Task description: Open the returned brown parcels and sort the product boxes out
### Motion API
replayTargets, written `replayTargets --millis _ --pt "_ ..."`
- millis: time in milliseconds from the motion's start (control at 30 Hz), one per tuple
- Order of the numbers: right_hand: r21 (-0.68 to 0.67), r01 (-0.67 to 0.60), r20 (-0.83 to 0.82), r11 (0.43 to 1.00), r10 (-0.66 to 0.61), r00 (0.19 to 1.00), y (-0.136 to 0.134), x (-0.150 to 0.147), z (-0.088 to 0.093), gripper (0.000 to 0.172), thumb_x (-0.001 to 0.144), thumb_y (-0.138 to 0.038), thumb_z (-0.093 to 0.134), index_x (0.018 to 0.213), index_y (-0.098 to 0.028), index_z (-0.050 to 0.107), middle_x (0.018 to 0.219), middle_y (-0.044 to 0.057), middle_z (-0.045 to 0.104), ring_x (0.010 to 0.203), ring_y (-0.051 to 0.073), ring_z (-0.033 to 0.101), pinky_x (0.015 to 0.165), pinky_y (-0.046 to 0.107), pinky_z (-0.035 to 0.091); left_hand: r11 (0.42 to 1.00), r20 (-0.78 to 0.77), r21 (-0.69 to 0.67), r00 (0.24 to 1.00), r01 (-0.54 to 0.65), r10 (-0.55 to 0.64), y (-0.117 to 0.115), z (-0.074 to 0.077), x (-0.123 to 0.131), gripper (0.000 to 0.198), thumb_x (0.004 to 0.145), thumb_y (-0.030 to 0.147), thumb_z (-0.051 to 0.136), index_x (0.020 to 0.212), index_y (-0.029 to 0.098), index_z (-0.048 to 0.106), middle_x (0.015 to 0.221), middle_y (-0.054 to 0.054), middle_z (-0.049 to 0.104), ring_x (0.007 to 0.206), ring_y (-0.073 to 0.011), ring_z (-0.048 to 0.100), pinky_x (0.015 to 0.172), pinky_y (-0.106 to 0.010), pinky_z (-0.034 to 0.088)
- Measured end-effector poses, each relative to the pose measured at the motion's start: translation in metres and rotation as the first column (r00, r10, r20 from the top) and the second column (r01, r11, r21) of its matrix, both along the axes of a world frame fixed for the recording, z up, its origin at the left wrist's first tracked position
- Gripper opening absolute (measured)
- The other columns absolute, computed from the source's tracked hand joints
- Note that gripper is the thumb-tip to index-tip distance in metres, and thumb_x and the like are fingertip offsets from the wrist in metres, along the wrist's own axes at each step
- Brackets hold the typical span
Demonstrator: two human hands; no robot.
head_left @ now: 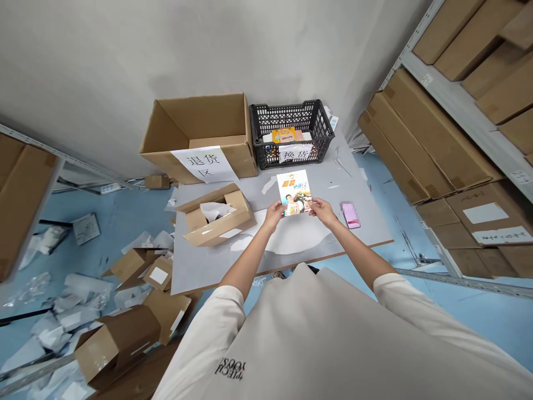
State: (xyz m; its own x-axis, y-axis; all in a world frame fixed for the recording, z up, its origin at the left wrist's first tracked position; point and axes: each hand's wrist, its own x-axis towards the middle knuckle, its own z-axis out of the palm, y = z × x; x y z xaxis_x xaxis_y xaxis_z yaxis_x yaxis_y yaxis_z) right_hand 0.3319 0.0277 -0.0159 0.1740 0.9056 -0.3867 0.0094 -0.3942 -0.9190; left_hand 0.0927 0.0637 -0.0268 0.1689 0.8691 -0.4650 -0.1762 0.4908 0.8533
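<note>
I hold a thin, colourful booklet over the grey table, its cover facing up. My left hand pinches its lower left corner and my right hand pinches its lower right corner. An opened small cardboard box with white paper inside lies on the table just left of my left hand. A pink item lies on the table to the right of my right hand.
At the table's back stand a large open carton with a paper label and a black plastic crate holding a similar packet. Shelves with cartons line the right. Torn boxes and wrapping litter the blue floor at left.
</note>
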Motion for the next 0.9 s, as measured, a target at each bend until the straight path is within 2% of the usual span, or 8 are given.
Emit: replayTargets --millis 67,167,333,533,733,800,900 --pt "0.023 0.013 -0.004 1.0 -0.013 1.0 0.019 0.007 0.001 0.054 0.081 -0.058 0.092 0.117 -0.02 0.077 0.076 -0.001 0.074 0.063 0.015 0.07 0.061 0.026 0.056 0.999 -0.044 0.012 0.998 0.036 -0.036 0.008 0.001 0.005 0.05 0.076 0.04 0.096 0.117 0.023 0.075 0.095 -0.002 0.08 0.087 -0.019 0.077 0.08 -0.031 0.06" --pt "0.043 0.02 -0.008 0.999 -0.019 1.0 0.052 0.017 0.003 0.057 0.08 -0.059 0.091 0.12 -0.019 0.078 0.079 -0.001 0.075 0.064 0.015 0.069 0.063 0.028 0.056 0.999 -0.091 0.047 0.996 0.025 -0.021 0.031 0.004 0.015 0.053 0.078 0.035 0.094 0.124 0.021 0.073 0.084 0.001 0.076 0.076 -0.017 0.075 0.075 -0.03 0.06" --pt "0.054 0.077 -0.036 0.996 -0.075 0.997 0.118 0.03 0.008 0.054 0.081 -0.055 0.093 0.12 -0.02 0.078 0.079 -0.001 0.076 0.069 0.016 0.072 0.064 0.026 0.058 0.99 -0.111 0.07 0.985 -0.125 0.132 0.093 0.007 0.041 0.042 0.08 0.034 0.095 0.112 0.017 0.074 0.077 0.001 0.072 0.066 -0.0151 0.071 0.07 -0.03 0.06" --pt "-0.005 0.055 -0.068 0.999 -0.055 0.996 0.199 0.046 0.008 0.033 0.085 -0.04 0.094 0.104 -0.02 0.075 0.081 0.002 0.078 0.07 0.015 0.074 0.063 0.024 0.058 0.974 -0.062 0.036 0.972 -0.224 0.226 0.161 0.003 0.064 0.041 0.08 0.028 0.097 0.114 0.016 0.077 0.077 0.002 0.07 0.071 -0.0141 0.072 0.079 -0.032 0.064" --pt "-0.103 0.021 -0.114 0.994 -0.033 0.993 0.258 0.051 -0.003 0.023 0.084 -0.015 0.087 0.104 -0.018 0.076 0.075 0.002 0.076 0.071 0.015 0.073 0.063 0.022 0.06 0.938 -0.06 -0.056 0.939 -0.342 0.339 0.21 -0.007 0.077 0.045 0.083 0.024 0.094 0.123 0.014 0.076 0.079 0.0 0.071 0.079 -0.0182 0.077 0.085 -0.037 0.066" --pt "-0.107 0.043 -0.108 0.993 -0.055 0.993 0.274 0.049 -0.008 0.023 0.085 -0.012 0.083 0.107 -0.018 0.076 0.079 0.003 0.077 0.076 0.016 0.076 0.069 0.024 0.064 0.929 -0.065 -0.049 0.929 -0.367 0.364 0.228 -0.011 0.081 0.044 0.083 0.022 0.093 0.123 0.013 0.077 0.082 -0.002 0.073 0.082 -0.0192 0.078 0.088 -0.038 0.066" --pt "-0.053 0.067 -0.147 0.996 -0.074 0.986 0.292 0.047 -0.013 0.034 0.085 -0.009 0.08 0.117 -0.019 0.075 0.102 0.006 0.082 0.098 0.019 0.081 0.088 0.029 0.068 0.906 -0.1 0.042 0.9 -0.421 0.424 0.252 -0.016 0.085 0.047 0.079 0.018 0.091 0.124 0.015 0.079 0.1 -0.007 0.079 0.102 -0.024 0.08 0.099 -0.041 0.064"
